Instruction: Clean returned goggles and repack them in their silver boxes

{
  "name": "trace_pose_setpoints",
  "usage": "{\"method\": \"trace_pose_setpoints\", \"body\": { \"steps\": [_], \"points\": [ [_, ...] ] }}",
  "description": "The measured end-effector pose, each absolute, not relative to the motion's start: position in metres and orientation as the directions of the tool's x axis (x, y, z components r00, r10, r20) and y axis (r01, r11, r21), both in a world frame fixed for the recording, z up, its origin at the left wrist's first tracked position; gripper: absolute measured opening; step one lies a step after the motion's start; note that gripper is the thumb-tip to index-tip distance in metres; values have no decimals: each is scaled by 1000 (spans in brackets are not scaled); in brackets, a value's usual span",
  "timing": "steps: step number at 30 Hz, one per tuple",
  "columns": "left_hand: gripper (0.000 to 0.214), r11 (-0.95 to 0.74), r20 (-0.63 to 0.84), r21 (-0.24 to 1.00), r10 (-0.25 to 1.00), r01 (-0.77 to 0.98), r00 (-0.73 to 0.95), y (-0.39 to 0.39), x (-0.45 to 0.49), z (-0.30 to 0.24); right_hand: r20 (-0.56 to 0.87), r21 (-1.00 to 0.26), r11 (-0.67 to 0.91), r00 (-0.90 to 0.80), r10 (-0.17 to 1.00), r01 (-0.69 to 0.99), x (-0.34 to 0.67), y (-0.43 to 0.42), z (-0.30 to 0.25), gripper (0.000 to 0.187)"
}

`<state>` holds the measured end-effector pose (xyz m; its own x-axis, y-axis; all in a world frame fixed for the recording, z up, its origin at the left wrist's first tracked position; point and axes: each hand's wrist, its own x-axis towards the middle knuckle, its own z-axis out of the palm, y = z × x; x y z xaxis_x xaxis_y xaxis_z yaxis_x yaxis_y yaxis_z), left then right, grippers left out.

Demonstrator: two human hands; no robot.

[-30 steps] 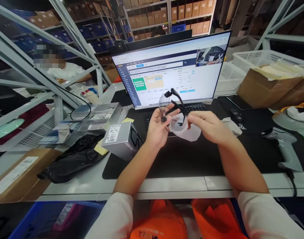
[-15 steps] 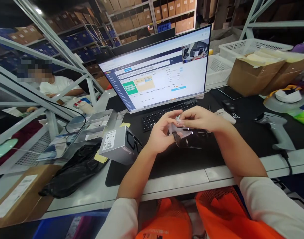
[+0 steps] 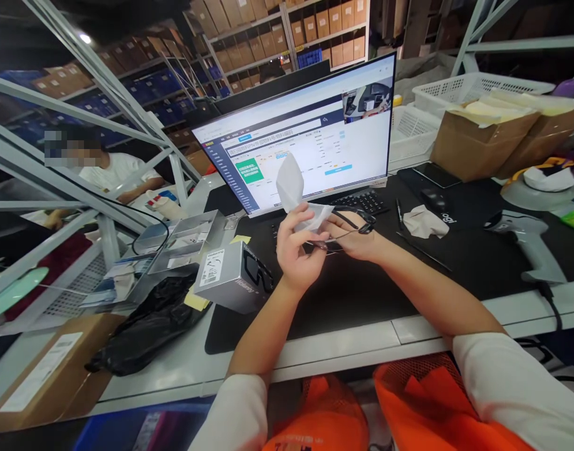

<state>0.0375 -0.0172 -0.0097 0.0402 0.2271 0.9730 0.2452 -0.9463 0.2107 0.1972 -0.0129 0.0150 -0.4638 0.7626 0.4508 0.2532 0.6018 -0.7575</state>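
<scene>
My left hand (image 3: 297,248) is closed on a thin white cloth (image 3: 291,186) that stands up in front of the monitor (image 3: 310,134). My right hand (image 3: 355,237) grips a pair of black-framed glasses (image 3: 357,221), held level just above the black desk mat (image 3: 456,263), close to the keyboard (image 3: 368,200). The two hands touch, and the cloth wraps the near part of the glasses. A grey product box (image 3: 230,275) with a glasses picture lies left of my left hand.
A crumpled white cloth (image 3: 423,222), a mouse (image 3: 434,199), a phone (image 3: 436,175) and a grey barcode scanner (image 3: 531,247) lie right. Cardboard boxes (image 3: 484,141) and white baskets (image 3: 475,88) stand behind. Left: a black bag (image 3: 146,329), an open grey tray (image 3: 188,233), a carton (image 3: 37,376), another person (image 3: 113,172).
A second ago the glasses were held up before the screen with the cloth under them. They dropped to the mat, and now the cloth has been lifted upright in my left hand.
</scene>
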Motion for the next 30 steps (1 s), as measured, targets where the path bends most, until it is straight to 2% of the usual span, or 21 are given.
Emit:
{"method": "trace_pose_setpoints", "body": {
  "steps": [2, 5, 7, 11, 12, 14, 16, 17, 20, 22, 23, 25, 27, 29, 30],
  "points": [
    [17, -944, 970, 243, 241, 222, -35, -19, 40, -11, 419, -803, 568, -506, 754, 182, 199, -18, 20, 47],
    [22, -922, 927, 358, 333, 144, -171, -22, 37, -7, 347, -876, 480, -635, 690, 43, 214, -31, 33, 43],
    [24, -901, 897, 428, 413, 72, -157, -23, 32, 0, 329, -882, 468, -627, 707, 65, 230, -39, 42, 39],
    [24, -764, 764, 639, 617, -89, 188, -26, 23, 9, 429, -841, 499, -303, 851, 210, 255, -40, 52, 35],
    [24, -717, 715, 688, 643, -111, 274, -27, 22, 9, 401, -838, 484, -318, 859, 252, 259, -38, 53, 36],
    [23, -650, 646, 746, 657, -142, 388, -30, 24, 7, 219, -825, 432, -499, 838, 363, 260, -36, 54, 39],
    [26, -596, 593, 787, 658, -160, 464, -31, 28, 4, 24, -805, 403, -655, 755, 435, 258, -35, 53, 41],
    [31, -554, 556, 815, 668, -168, 494, -30, 29, 3, -15, -809, 397, -690, 724, 434, 255, -35, 51, 41],
    [54, -377, 409, 910, 752, -172, 517, -25, 29, 2, 94, -898, 339, -630, 771, 282, 248, -28, 44, 39],
    [61, -328, 351, 935, 806, -134, 477, -20, 25, 4, 227, -951, 295, -442, 868, 92, 243, -20, 36, 38],
    [58, -366, 369, 926, 831, -92, 416, -18, 23, 5, 274, -958, 288, -323, 906, -5, 241, -15, 33, 36],
    [41, -565, 540, 823, 809, 53, 233, -17, 21, 6, 301, -949, 282, -137, 944, -142, 238, -9, 28, 31],
    [18, -769, 764, 586, 629, 255, 143, -18, 21, 5, 277, -945, 258, -68, 959, -202, 235, -7, 28, 28],
    [7, -856, 853, 342, 456, 388, 253, -21, 23, 5, 237, -955, 214, -96, 967, -204, 232, -10, 31, 28],
    [11, -873, 847, 264, 413, 410, 334, -22, 24, 5, 216, -962, 188, -129, 968, -199, 230, -12, 33, 29]
  ]
}}
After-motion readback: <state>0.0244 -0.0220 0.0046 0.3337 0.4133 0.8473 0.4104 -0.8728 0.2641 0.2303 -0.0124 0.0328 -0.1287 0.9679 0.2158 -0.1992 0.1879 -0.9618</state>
